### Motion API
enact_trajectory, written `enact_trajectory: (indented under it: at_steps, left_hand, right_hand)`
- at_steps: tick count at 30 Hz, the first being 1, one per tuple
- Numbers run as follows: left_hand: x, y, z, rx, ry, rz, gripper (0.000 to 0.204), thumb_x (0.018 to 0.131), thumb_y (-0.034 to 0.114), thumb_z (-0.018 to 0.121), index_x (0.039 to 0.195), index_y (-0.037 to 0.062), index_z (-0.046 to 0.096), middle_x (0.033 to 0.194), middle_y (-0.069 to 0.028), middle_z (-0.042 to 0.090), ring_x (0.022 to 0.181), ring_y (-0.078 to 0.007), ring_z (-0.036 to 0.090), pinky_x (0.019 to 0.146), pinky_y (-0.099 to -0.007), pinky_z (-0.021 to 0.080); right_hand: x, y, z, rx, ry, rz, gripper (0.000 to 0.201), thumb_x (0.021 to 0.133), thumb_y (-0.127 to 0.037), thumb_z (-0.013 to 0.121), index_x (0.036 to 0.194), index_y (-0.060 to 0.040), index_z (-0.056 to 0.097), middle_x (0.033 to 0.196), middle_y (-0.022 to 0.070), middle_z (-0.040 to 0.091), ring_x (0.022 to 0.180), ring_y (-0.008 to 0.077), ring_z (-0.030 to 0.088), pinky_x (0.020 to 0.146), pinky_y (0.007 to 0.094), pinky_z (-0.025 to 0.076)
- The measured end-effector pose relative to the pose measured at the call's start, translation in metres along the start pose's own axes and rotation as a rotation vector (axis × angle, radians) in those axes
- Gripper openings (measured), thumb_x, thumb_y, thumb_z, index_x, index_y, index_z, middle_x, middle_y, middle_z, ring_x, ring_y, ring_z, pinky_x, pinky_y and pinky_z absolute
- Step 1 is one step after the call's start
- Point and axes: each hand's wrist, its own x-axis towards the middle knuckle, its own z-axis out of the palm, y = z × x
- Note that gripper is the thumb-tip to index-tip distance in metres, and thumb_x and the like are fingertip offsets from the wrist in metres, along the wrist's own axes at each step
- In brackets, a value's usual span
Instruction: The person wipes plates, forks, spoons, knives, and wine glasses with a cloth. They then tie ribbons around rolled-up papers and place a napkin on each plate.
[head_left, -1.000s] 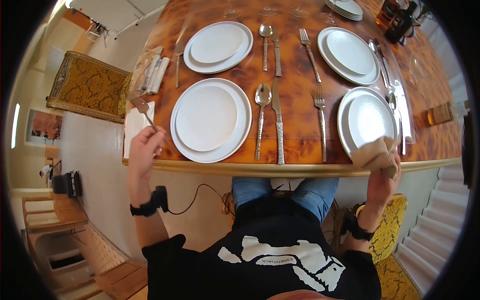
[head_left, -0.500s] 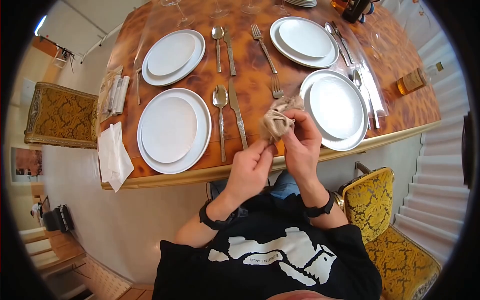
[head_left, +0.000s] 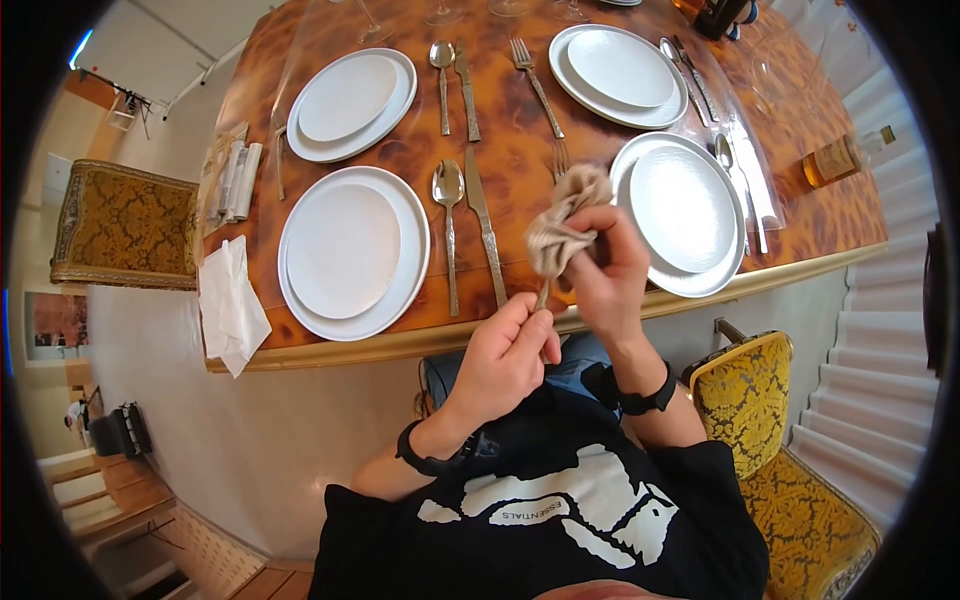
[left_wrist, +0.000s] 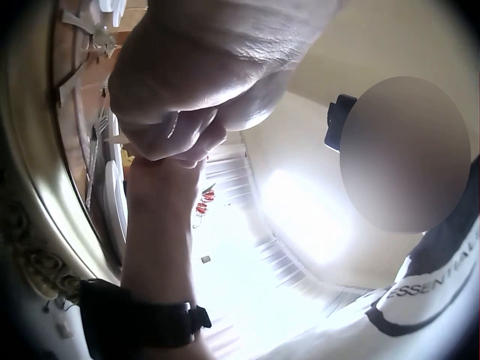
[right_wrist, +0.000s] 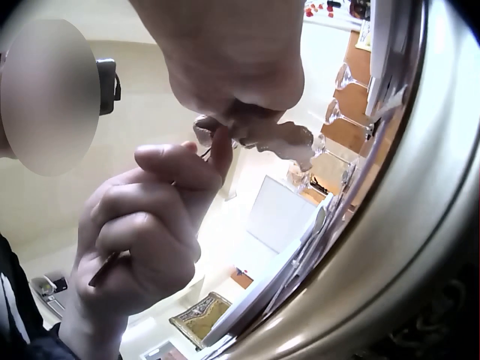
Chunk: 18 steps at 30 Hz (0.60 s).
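Note:
In front of me, over the table's front edge, both hands meet at one fork. My left hand (head_left: pixel 508 358) grips the fork by its handle (head_left: pixel 543 294), whose end pokes out below the curled fingers in the right wrist view. A crumpled beige striped cloth (head_left: pixel 570 212) covers the fork's head and hides the tines. My right hand (head_left: pixel 612 272) pinches this cloth around the fork. In the left wrist view the left hand (left_wrist: pixel 202 75) fills the top, with the right forearm behind it.
White stacked plates (head_left: pixel 343 250) lie at left, and another pair (head_left: pixel 682 210) sits close by my right hand. A spoon (head_left: pixel 448 187) and knife (head_left: pixel 482 225) lie between. White paper (head_left: pixel 232 308) overhangs the left corner; a bottle (head_left: pixel 828 164) lies at right. Glasses stand at the back.
The hands were far apart, the left holding the fork and the right the cloth. They came together at the middle, with the cloth around the fork. Lately, the left hand has drawn down slightly.

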Motion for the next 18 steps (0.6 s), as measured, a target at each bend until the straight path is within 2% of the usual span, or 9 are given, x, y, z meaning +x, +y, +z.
enact_trajectory:
  at_steps: [3,5,7,9,11,12,13,16,18]
  left_hand:
    - [0.003,-0.006,-0.005,-0.116,0.015,0.004,0.018,0.104,0.019,0.046,0.102,0.0039,0.056,0.066,0.0,0.054,0.046,-0.0022,0.038,0.043,-0.0182,0.029]
    - [0.002,-0.005,-0.014,-0.045,-0.09,-0.016,0.022,0.104,0.019,0.045,0.116,0.0032,0.055,0.073,-0.002,0.058,0.051,-0.0039,0.046,0.044,-0.0183,0.035]
    - [0.004,-0.02,-0.025,-0.068,-0.088,0.063,0.025,0.104,0.018,0.045,0.125,0.0045,0.052,0.091,-0.0067,0.06,0.065,-0.0075,0.054,0.051,-0.0208,0.043]
    - [0.004,-0.019,-0.025,-0.097,-0.085,0.152,0.032,0.104,0.017,0.044,0.133,0.0058,0.049,0.109,-0.0114,0.062,0.08,-0.0111,0.062,0.058,-0.0232,0.051]
    - [0.005,-0.004,-0.018,-0.48,0.051,0.266,0.042,0.104,0.018,0.044,0.145,0.0092,0.04,0.141,-0.0122,0.047,0.122,-0.0196,0.052,0.081,-0.0348,0.056]
    - [0.008,-0.002,-0.023,-0.482,-0.051,0.331,0.047,0.106,0.027,0.039,0.15,0.0133,0.032,0.151,-0.0094,0.035,0.136,-0.0218,0.039,0.1,-0.0405,0.047]
    - [0.013,0.001,-0.022,-0.478,-0.042,0.333,0.047,0.106,0.027,0.039,0.15,0.0133,0.032,0.151,-0.0094,0.035,0.136,-0.0218,0.039,0.1,-0.0405,0.047]
    - [0.021,0.005,-0.016,-0.497,-0.009,0.415,0.054,0.107,0.04,0.029,0.153,0.0128,0.025,0.154,-0.0067,0.032,0.141,-0.0222,0.033,0.117,-0.0384,0.024]
    - [0.016,0.009,-0.02,-0.494,0.008,0.381,0.053,0.107,0.038,0.032,0.151,0.0085,0.03,0.153,-0.0092,0.034,0.141,-0.0216,0.033,0.115,-0.0382,0.027]
  right_hand:
    - [-0.003,0.014,-0.006,-0.111,0.069,-0.007,0.012,0.085,0.006,0.059,0.094,-0.0014,0.056,0.08,-0.0025,0.055,0.066,0.0021,0.046,0.056,0.0177,0.036]
    - [0.009,0.013,-0.006,-0.183,0.153,-0.191,0.01,0.086,0.004,0.059,0.094,-0.0017,0.057,0.081,-0.0017,0.056,0.068,0.0023,0.046,0.057,0.0184,0.037]
    - [0.031,0.002,-0.002,0.186,0.463,-0.12,0.011,0.089,0.003,0.056,0.099,-0.0026,0.056,0.087,0.0002,0.058,0.076,0.0035,0.052,0.065,0.0183,0.042]
    - [0.034,-0.014,-0.009,0.367,0.352,-0.031,0.014,0.091,0.004,0.054,0.102,-0.0032,0.054,0.091,0.0006,0.059,0.082,0.0056,0.054,0.071,0.0197,0.044]
    - [0.019,-0.006,-0.011,0.142,0.161,-0.014,0.014,0.091,0.004,0.053,0.103,-0.0035,0.054,0.095,0.0012,0.058,0.086,0.0074,0.054,0.075,0.0214,0.045]
    - [0.007,-0.004,0.001,0.209,0.072,0.032,0.015,0.087,0.004,0.053,0.101,-0.0028,0.054,0.095,0.0009,0.057,0.086,0.0081,0.054,0.075,0.0215,0.044]
    - [-0.002,-0.002,0.008,-0.009,-0.043,-0.037,0.018,0.083,0.005,0.054,0.1,-0.0022,0.054,0.094,0.0006,0.055,0.086,0.0091,0.053,0.075,0.0222,0.044]
    - [-0.02,-0.007,0.04,-0.011,-0.186,0.075,0.018,0.079,0.003,0.058,0.096,-0.0015,0.052,0.086,0.0051,0.055,0.079,0.0102,0.05,0.072,0.0228,0.043]
    - [-0.023,-0.007,0.04,-0.043,-0.21,0.123,0.018,0.079,0.001,0.061,0.094,-0.0024,0.052,0.081,0.0043,0.055,0.071,0.0091,0.048,0.064,0.0228,0.042]
